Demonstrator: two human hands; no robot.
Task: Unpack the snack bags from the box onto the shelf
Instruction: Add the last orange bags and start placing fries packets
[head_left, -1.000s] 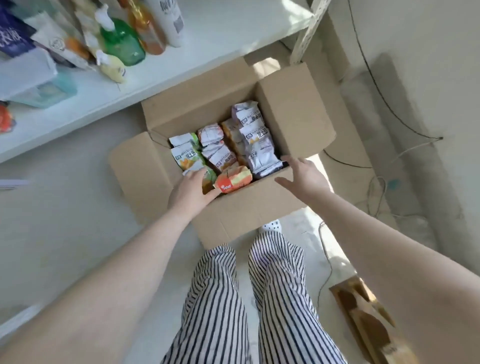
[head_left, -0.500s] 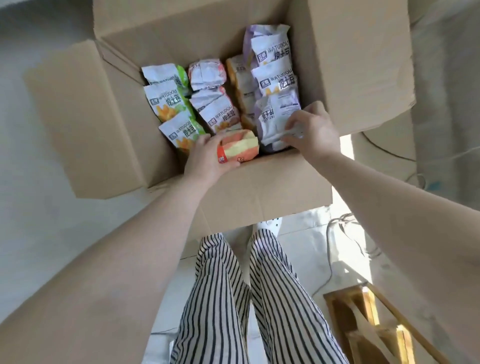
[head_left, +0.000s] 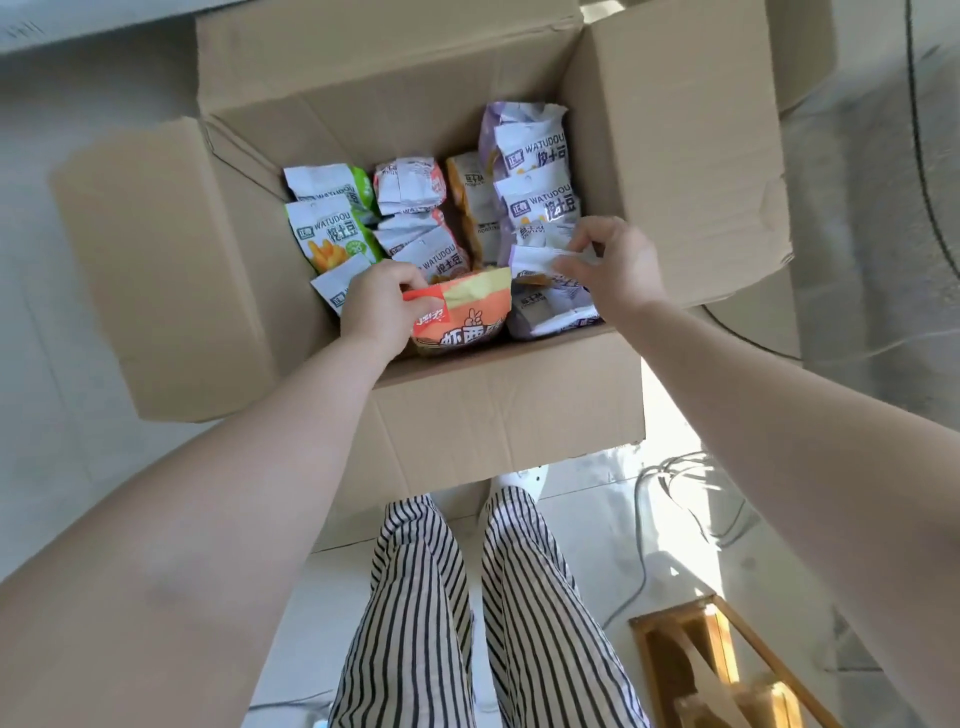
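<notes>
An open cardboard box (head_left: 498, 415) stands on the floor, filled with several snack bags in rows. My left hand (head_left: 376, 306) pinches the top edge of an orange and yellow snack bag (head_left: 462, 317) at the box's near wall. My right hand (head_left: 613, 265) pinches the top of a purple and white snack bag (head_left: 545, 306) at the near right of the box. Green and white bags (head_left: 332, 228) lie on the left, more purple and white bags (head_left: 535, 171) at the back right. Only the edge of the white shelf (head_left: 31, 31) shows at the top left.
The box flaps (head_left: 156, 270) spread out left and right. My striped trouser legs (head_left: 467, 623) stand right before the box. A wooden crate (head_left: 717, 670) sits at the lower right, with loose cables (head_left: 675, 478) on the floor beside it.
The view has closed in on the box and the shelf has slid almost out of sight. Both hands went from the box's near edge to pinching bags, and the orange bag is tipped up.
</notes>
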